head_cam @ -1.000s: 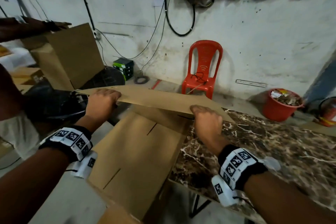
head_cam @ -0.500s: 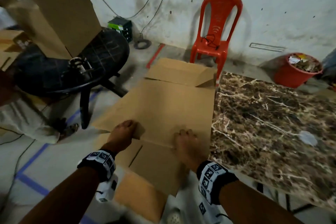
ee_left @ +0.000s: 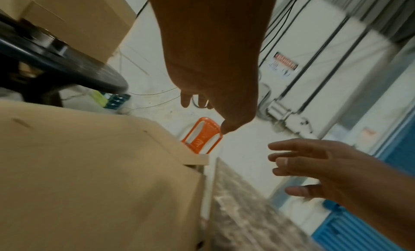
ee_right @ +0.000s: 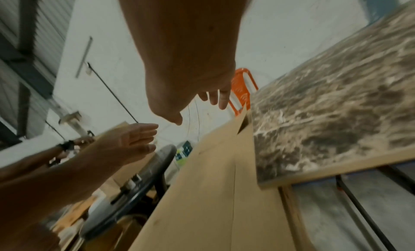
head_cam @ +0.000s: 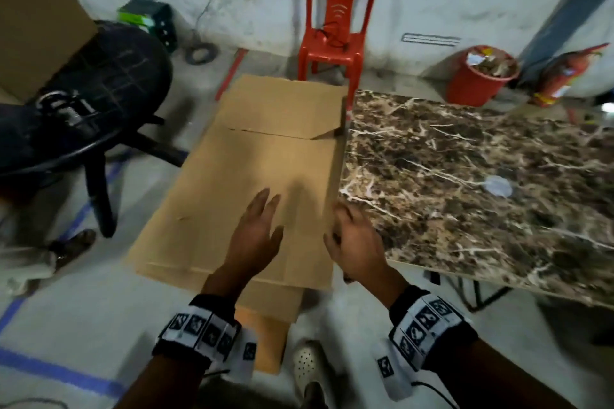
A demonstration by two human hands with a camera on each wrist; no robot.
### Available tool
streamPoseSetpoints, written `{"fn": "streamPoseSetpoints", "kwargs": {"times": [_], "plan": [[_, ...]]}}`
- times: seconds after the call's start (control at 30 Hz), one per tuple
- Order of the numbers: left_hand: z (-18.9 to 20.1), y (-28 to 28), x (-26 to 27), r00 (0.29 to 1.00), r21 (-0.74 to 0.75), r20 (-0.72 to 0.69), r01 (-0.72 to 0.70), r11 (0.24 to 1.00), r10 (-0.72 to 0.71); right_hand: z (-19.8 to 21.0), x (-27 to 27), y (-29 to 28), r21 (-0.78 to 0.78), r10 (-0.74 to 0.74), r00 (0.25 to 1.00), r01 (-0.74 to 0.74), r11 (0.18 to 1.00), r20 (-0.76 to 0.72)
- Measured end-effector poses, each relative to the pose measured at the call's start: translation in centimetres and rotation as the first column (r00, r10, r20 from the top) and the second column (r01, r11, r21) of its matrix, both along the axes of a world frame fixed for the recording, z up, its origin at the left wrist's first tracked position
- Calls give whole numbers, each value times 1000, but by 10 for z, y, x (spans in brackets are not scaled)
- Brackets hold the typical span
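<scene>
We've got the flattened carton [head_cam: 252, 176] lying flat, long side running away from us, its right edge tight along the marble table [head_cam: 465, 159]. What it rests on, we can't tell. A far flap is folded over on top.

L hand [head_cam: 255, 236] is open, fingers straight & close together, over the near half of the sheet. The wrist view shows air under it, so prob. not touching. R hand [head_cam: 357, 242] is also open, fingers loosely spread, holding nothing, right at the carton's right edge by the table. Contact there: can't tell.

Step in hand, as we read it: get a grip on the sheet to lift or open it. To do it well we'd take both long edges, thumbs on top, hands evenly apart so the board doesn't sag or crease mid-panel. R side is the tricky one. The gap btwn carton & table looks slim, so fingers prob. need to hook under from the near corner, or we slide the sheet left first.

Room: the left is open floor up to the black office chair [head_cam: 99, 83], and the far end sits near the red chair [head_cam: 335, 10]. The near end overlaps another cardboard piece [head_cam: 265, 335] by our shoe [head_cam: 305, 365], so mind feet. Best swing is up & left, b/c the table blocks the right.
</scene>
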State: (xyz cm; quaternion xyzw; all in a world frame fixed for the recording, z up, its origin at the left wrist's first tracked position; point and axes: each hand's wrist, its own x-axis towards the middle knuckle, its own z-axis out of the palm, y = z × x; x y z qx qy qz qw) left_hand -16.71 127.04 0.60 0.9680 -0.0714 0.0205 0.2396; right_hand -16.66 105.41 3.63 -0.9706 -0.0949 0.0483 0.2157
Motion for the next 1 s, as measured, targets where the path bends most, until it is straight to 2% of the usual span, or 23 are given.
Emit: {"fn": "streamPoseSetpoints", "kwargs": {"times": [0.13, 0.27, 0.4, 0.67, 0.83, 1.0], "plan": [[42, -71, -15, 982, -178, 185, 76, 981, -43, 32, -26, -65, 93, -127, 986, 117, 989, 112], [76, -153, -28, 938, -242, 324, 209, 947, -124, 54, -64, -140, 197, -270, 938, 229, 953, 218], [97, -231, -43, 913, -256, 340, 320, 912, -225, 68, -106, -217, 287, -398, 863, 314, 905, 311], [115, -413, -79, 789, -225, 432, 563, 795, -436, 84, -198, -375, 372, -643, 674, 528, 763, 362], [118, -515, -85, 700, -235, 449, 693, 682, -556, 84, -231, -457, 413, -763, 527, 642, 646, 373], [115, -606, -68, 619, -208, 444, 775, 597, -648, 79, -237, -530, 409, -837, 412, 737, 538, 359]]}}
